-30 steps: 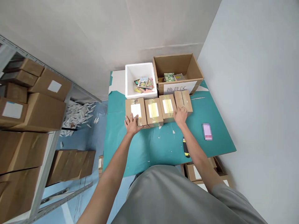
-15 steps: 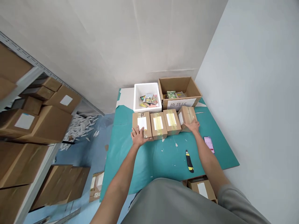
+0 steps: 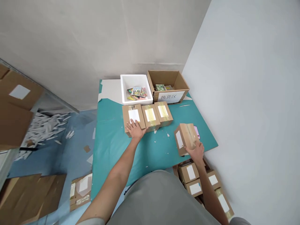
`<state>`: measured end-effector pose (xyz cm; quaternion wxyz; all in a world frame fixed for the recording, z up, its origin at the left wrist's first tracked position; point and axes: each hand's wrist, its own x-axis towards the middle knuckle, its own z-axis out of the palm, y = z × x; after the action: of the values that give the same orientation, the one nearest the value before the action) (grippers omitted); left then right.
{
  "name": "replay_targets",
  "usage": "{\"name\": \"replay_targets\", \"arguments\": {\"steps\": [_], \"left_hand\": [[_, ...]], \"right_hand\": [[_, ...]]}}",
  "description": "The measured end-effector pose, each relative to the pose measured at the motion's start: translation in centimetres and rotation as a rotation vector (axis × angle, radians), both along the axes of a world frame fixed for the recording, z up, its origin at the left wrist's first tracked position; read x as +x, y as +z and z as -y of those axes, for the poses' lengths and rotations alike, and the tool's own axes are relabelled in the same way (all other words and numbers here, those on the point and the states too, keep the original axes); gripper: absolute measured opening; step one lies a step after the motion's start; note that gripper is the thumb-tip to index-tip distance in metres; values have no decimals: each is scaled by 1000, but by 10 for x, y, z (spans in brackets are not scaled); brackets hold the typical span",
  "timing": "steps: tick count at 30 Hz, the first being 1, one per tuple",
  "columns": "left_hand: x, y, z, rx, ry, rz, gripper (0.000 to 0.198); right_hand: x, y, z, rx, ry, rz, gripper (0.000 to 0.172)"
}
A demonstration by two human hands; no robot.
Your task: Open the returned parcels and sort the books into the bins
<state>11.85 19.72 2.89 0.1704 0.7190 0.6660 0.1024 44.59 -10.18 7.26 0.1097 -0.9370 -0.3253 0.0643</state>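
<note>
My right hand (image 3: 196, 152) grips a small taped cardboard box (image 3: 185, 138) and holds it tilted above the near right part of the teal table (image 3: 112, 147). My left hand (image 3: 135, 129) rests with fingers spread on the leftmost box (image 3: 131, 117) of a row of three taped boxes. The middle box (image 3: 150, 117) and the right box (image 3: 163, 113) of that row stand beside it, each with a pale label under tape.
A white foam bin (image 3: 135, 88) with colourful packs and an open carton (image 3: 167, 85) with a written label stand at the table's back. A phone (image 3: 197, 131) peeks out behind the held box. Several labelled boxes (image 3: 194, 180) lie on the floor at right; shelving with cartons (image 3: 14, 106) is at left.
My right hand has lifted the rightmost box out of the row and carried it back toward the table's near right edge. My left hand has stayed on the leftmost box.
</note>
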Motion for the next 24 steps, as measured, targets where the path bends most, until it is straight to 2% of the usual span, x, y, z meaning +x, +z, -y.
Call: {"name": "replay_targets", "arguments": {"steps": [4, 5, 7, 9, 10, 14, 17, 19, 21, 24], "left_hand": [[-2, 2, -2, -13, 0, 193, 132], [-6, 1, 2, 3, -10, 255, 129], [-21, -6, 22, 65, -72, 376, 110], [-44, -21, 57, 99, -150, 487, 84], [-59, -30, 80, 66, -164, 541, 76], [-122, -66, 174, -229, -24, 744, 60], [-155, -78, 226, -273, 120, 806, 57], [-163, -79, 247, -263, 194, 803, 60], [-163, -77, 257, -265, 224, 800, 65], [-159, -77, 260, -287, 235, 820, 72]], "right_hand": [[-32, -3, 36, 54, 264, -19, 103], [-41, -3, 41, 70, 347, -28, 102], [-63, -4, 44, 82, 512, -51, 102], [-88, -6, 39, 57, 670, -80, 106], [-100, -7, 33, 31, 746, -96, 108], [-140, -15, 2, -106, 1046, -137, 110], [-153, -26, -21, -166, 1246, -164, 113], [-156, -33, -32, -168, 1326, -191, 119], [-155, -41, -36, -147, 1349, -233, 125], [-148, -55, -25, -88, 1240, -300, 132]]}}
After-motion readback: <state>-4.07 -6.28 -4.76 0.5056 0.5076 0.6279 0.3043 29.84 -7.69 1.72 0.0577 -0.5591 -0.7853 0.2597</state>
